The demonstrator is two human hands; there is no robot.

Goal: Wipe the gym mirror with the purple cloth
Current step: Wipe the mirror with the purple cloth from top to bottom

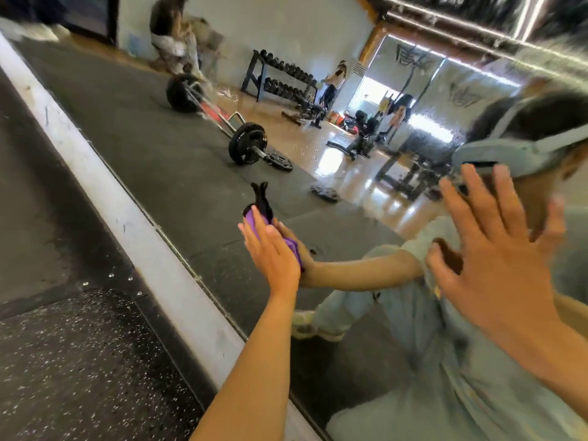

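Wiping is underway, judging by the pose: left hand (273, 249) lies flat w/ straight fingers, pressing the purple cloth (259, 222) against the gym mirror (178, 160), low down and just beside the mirror's white bottom trim (127, 218). Cloth sits sandwiched btwn palm and glass; a dark end of it sticks up past the fingertips. Right hand (496, 249) is spread wide, fingers apart, palm toward the glass higher up and well apart from the left; looks like it's bracing on the mirror, but can't tell for sure if it touches. It holds nothing.

How much is done: hard to judge. Fine specks or droplets show on the glass toward the upper right, so prob that area is left to do. No clear clean/dirty line visible, and frame is motion-blurred. I'd say early-to-mid, w/ most of the pane still ahead.

Around: speckled black rubber floor (79, 361) on the near side of the trim. Everything else is reflection: barbell w/ plates (245, 144), dumbbell rack (280, 78), benches, ppl in the distance, and the person's own reflection.

In the way: nothing sits against the glass. Only snag I'd flag is the right hand itself, which may leave prints needing a second pass.
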